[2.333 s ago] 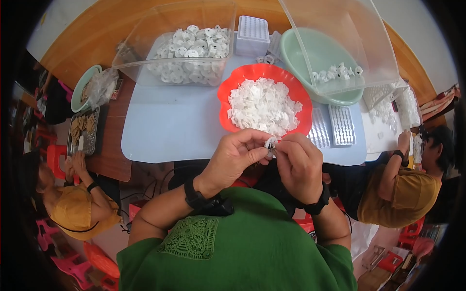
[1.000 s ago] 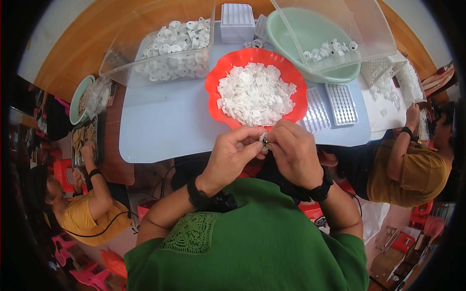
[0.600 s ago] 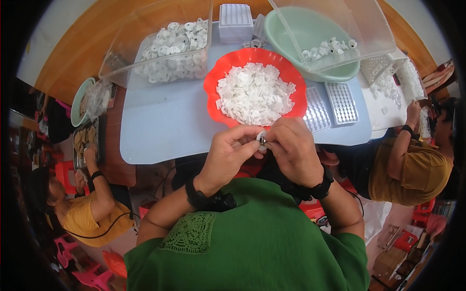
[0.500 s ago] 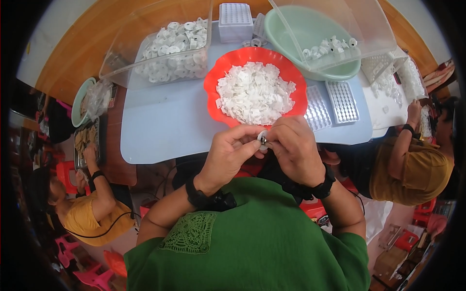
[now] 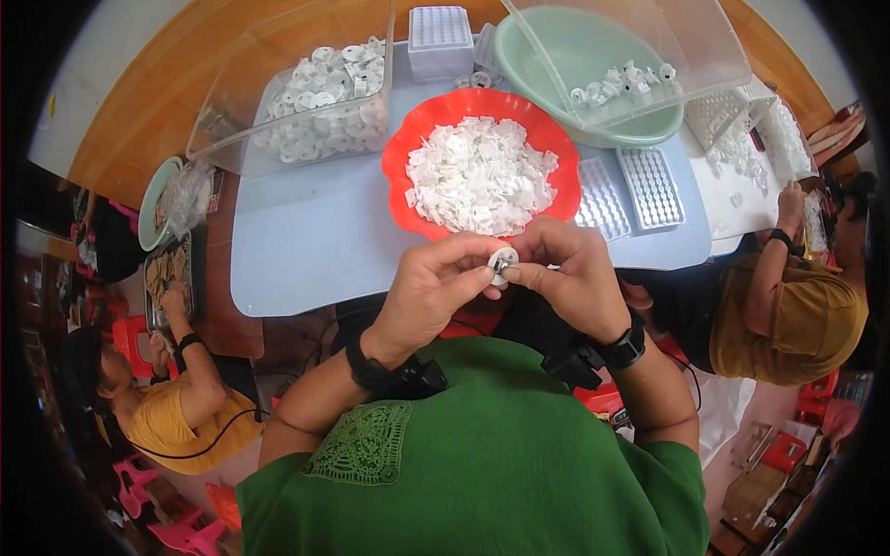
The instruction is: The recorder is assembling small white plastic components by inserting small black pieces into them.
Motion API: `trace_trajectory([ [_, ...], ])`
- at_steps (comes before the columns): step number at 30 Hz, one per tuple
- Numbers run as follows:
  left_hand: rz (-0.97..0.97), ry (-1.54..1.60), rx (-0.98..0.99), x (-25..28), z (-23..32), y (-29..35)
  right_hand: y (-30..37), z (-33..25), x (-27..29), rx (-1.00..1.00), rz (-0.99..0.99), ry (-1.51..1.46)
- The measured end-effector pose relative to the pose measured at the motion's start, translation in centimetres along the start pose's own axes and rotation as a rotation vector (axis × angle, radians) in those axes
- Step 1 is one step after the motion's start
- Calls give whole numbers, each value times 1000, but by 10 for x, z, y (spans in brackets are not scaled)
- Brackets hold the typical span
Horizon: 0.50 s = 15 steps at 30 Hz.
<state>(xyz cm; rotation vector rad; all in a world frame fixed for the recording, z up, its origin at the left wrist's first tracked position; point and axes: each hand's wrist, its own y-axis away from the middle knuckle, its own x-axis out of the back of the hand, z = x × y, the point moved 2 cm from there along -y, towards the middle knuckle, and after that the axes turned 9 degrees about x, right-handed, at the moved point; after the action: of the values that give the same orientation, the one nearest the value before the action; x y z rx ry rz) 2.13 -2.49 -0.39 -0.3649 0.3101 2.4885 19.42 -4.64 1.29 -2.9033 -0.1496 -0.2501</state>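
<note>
Between my two hands, just past the table's near edge, is a small round white plastic part (image 5: 503,260) with a dark, shiny centre. My left hand (image 5: 443,284) pinches it from the left with thumb and fingers. From the right, the thumb and fingers of my right hand (image 5: 573,278) press on it too. Right behind my fingertips stands a red wavy-rimmed bowl (image 5: 397,190) heaped with small flat white plastic pieces (image 5: 482,176). The fingertips behind the part are partly hidden.
Back left, a clear bin (image 5: 222,139) holds many round white parts. A green basin (image 5: 528,56) with a clear box (image 5: 686,46) leaning over it stands back right, near white trays (image 5: 651,188). People sit working at left (image 5: 185,408) and right (image 5: 788,315).
My right hand has turned and its thumb now lies across the front of the white part, which shows more of its round face. The whole view has shifted slightly.
</note>
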Motion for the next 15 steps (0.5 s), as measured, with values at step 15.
trace_trajectory([
  [15, 36, 110, -19, -3, -2, -2, 3, -14, -9, 518, 132, 470],
])
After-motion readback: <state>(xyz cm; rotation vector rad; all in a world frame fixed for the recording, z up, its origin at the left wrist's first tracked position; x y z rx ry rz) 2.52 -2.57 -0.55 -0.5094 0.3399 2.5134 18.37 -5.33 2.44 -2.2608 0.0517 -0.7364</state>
